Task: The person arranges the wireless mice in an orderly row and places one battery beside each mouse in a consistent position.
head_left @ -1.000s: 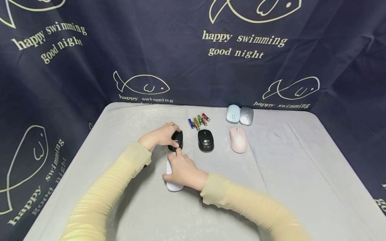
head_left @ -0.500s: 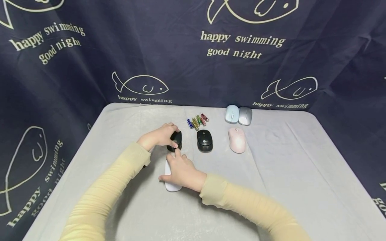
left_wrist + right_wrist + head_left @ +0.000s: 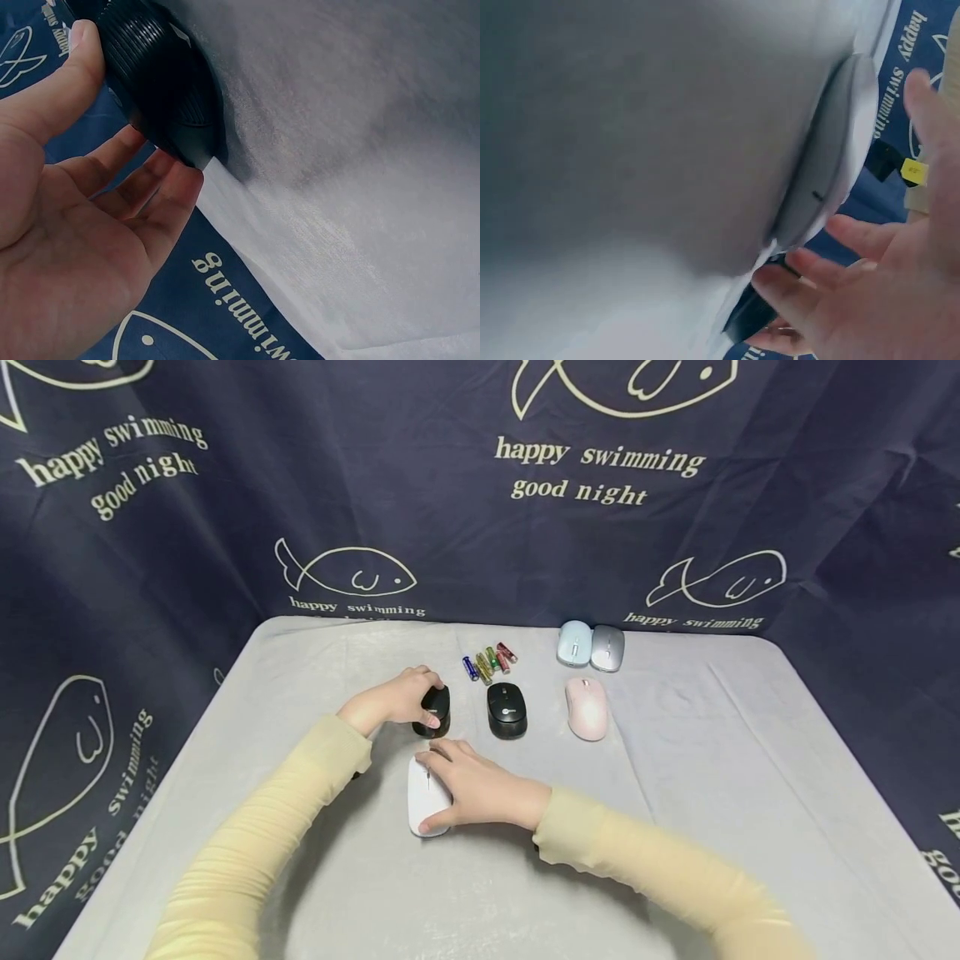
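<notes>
My left hand (image 3: 393,697) grips a black computer mouse (image 3: 441,703) near the table's middle, thumb at one end and fingers at the other. Ribbed sides show on that mouse (image 3: 150,75) in the left wrist view. Just nearer to me lies a white mouse (image 3: 423,789), my right hand (image 3: 480,789) spread along its right side. In the right wrist view the fingertips sit right at one end of the white mouse (image 3: 836,142), while the thumb stands off from it. Part of its right side is hidden under the hand in the head view.
A second black mouse (image 3: 507,710) lies right of the gripped one, with a pink mouse (image 3: 587,710) farther right. Behind are a light blue mouse (image 3: 573,643) and a grey mouse (image 3: 607,647), side by side. Several small coloured batteries (image 3: 483,670) lie in a cluster behind the black mice.
My right hand has shifted right and its thumb has swung from the white mouse's left side to its near end, baring more of its top. The left hand keeps its grip.
</notes>
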